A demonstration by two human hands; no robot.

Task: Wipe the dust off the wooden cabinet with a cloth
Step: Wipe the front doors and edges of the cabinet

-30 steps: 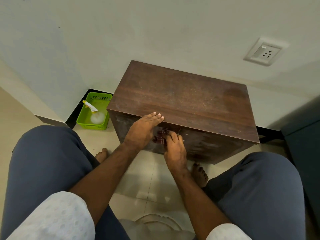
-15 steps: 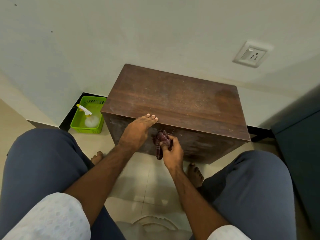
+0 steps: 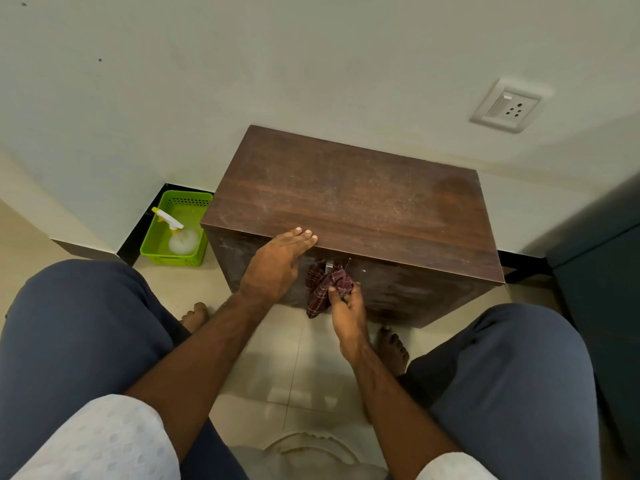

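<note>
Wooden cabinet (image 3: 346, 202), centre frame against the wall (image 3: 242, 81): left hand (image 3: 273, 263) lies flat on its front edge, right hand (image 3: 346, 306) clutches the cloth (image 3: 320, 294), seemingly at a latch (image 3: 329, 265); steady overlapping strokes advised.

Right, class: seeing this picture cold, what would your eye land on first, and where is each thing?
The dark wooden cabinet against the wall fills the middle, its top dusty. The left hand lies flat on its front top edge while the right hand grips a maroon checked cloth against the front face. A bright green basket with a spray bottle sits on the floor to its left.
</note>
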